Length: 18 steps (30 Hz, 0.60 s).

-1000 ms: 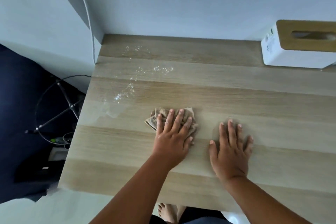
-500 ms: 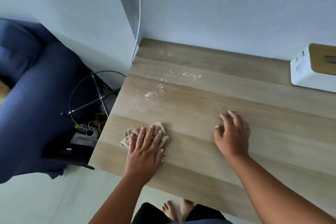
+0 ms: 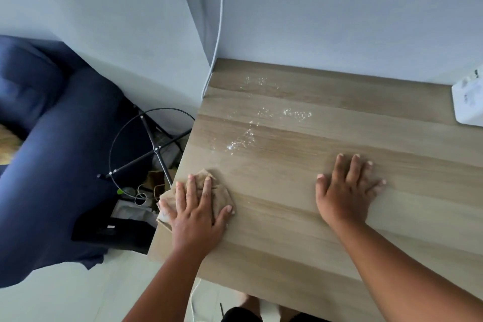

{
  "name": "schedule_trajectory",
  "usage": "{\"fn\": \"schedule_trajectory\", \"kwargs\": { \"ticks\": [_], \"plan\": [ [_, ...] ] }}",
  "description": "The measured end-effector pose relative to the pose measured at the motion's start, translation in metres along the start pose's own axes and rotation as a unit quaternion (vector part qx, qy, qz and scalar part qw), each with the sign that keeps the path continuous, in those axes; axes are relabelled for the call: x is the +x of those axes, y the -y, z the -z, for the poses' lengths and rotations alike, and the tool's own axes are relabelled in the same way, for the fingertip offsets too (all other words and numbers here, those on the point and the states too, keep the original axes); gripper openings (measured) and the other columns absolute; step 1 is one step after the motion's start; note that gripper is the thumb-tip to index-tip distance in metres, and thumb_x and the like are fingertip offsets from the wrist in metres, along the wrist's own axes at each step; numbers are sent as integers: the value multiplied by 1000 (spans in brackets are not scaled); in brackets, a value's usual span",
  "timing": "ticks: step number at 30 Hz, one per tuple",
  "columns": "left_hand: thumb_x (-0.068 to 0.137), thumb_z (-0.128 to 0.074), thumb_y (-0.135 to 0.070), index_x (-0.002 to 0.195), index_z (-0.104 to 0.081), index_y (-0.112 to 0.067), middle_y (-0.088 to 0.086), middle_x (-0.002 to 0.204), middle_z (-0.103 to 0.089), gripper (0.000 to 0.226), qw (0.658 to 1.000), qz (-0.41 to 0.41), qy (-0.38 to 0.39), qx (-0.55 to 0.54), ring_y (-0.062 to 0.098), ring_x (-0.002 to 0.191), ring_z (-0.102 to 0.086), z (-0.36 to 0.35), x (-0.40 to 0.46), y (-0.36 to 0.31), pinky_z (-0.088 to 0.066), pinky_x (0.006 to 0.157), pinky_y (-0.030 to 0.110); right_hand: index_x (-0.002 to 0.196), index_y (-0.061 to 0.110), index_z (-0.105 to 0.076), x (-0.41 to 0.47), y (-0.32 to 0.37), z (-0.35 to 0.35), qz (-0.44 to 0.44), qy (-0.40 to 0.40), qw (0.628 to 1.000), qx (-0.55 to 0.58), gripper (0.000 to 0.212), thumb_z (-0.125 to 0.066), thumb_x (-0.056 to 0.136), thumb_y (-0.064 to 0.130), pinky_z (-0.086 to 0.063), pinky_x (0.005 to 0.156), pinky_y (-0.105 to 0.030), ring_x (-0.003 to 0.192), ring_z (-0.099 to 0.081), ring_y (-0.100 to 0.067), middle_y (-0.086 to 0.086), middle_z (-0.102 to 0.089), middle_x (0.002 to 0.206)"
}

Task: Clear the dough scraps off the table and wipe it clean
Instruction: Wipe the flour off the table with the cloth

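While the left hand [image 3: 194, 213] presses flat, grip apart, the cloth [image 3: 219, 191] lies beneath its fingers.

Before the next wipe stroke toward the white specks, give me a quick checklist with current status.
1. Cloth under left hand, fingers flat on it: ok.
2. Cloth fully on table: not ok, one corner overhangs the left edge.
3. Right hand flat on bare wood, bracing: ok.
4. White specks cleared: not ok, scattered beyond the cloth toward the wall.
5. Path from cloth to specks free: ok.
6. White box away from specks: ok.
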<state>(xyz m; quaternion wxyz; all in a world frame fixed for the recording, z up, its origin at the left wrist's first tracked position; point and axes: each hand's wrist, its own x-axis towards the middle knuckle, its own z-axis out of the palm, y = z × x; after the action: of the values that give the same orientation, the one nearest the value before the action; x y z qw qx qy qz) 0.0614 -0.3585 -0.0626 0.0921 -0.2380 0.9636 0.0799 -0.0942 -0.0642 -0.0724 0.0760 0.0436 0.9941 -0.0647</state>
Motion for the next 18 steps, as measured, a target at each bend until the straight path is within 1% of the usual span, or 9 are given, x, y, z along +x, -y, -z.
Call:
{"fn": "schedule_trajectory", "kwargs": {
  "ticks": [3, 6, 8, 12, 13, 15, 18],
  "plan": [
    [91, -16, -85, 162, -6, -43, 0, 174, -2, 83, 1000, 1, -2, -10, 29, 160, 5, 4, 21, -1, 4, 118, 72, 157, 16, -36, -1, 0, -1, -7, -14, 1000, 6, 80, -33, 88, 56, -3, 119, -74, 156, -9, -41, -17, -21, 168],
    [96, -20, -72, 164, -13, -38, 3, 174, -4, 76, 1000, -5, -2, -15, 31, 159, 3, 9, 43, -5, -3, 119, 72, 156, 17, -39, 0, 2, -1, -15, -25, 1000, 11, 82, -33, 86, 57, -4, 119, -73, 156, -10, -40, -15, -22, 168],
    [98, -21, -64, 164, -13, -36, 4, 174, -3, 73, 1000, -17, -4, -18, 30, 160, 4, 12, 58, -9, -1, 120, 71, 156, 16, -40, 0, 2, -1, -15, -34, 999, 11, 83, -32, 85, 58, -4, 120, -72, 156, -11, -40, -16, -22, 168],
    [97, -18, -60, 164, -4, -37, 3, 174, 3, 72, 999, -32, -5, -32, 28, 159, 8, 14, 89, -24, 6, 121, 68, 156, 16, -40, 1, 1, -5, -18, -45, 999, 7, 83, -34, 85, 59, -4, 121, -71, 157, -10, -40, -15, -21, 169],
    [97, -20, -59, 165, -7, -36, 4, 174, 1, 72, 999, -34, -8, -33, 29, 159, 7, 15, 96, -29, 8, 121, 67, 156, 17, -40, 1, 2, -5, -19, -45, 999, 8, 83, -35, 85, 59, -3, 121, -71, 157, -10, -39, -15, -21, 169],
    [96, -25, -54, 164, -17, -33, 6, 173, -7, 72, 998, -50, -15, -30, 33, 159, 0, 17, 108, -40, 9, 122, 65, 157, 17, -38, 1, 2, -6, -22, -43, 999, 8, 82, -36, 86, 58, -2, 121, -70, 157, -8, -39, -15, -20, 169],
    [94, -29, -49, 161, -31, -29, 8, 172, -17, 70, 995, -88, -24, -40, 37, 158, -9, 19, 112, -46, 1, 125, 62, 157, 17, -38, 1, 2, -5, -20, -47, 999, 11, 80, -38, 88, 55, -3, 121, -70, 157, -8, -38, -15, -19, 169]
  ]
}}
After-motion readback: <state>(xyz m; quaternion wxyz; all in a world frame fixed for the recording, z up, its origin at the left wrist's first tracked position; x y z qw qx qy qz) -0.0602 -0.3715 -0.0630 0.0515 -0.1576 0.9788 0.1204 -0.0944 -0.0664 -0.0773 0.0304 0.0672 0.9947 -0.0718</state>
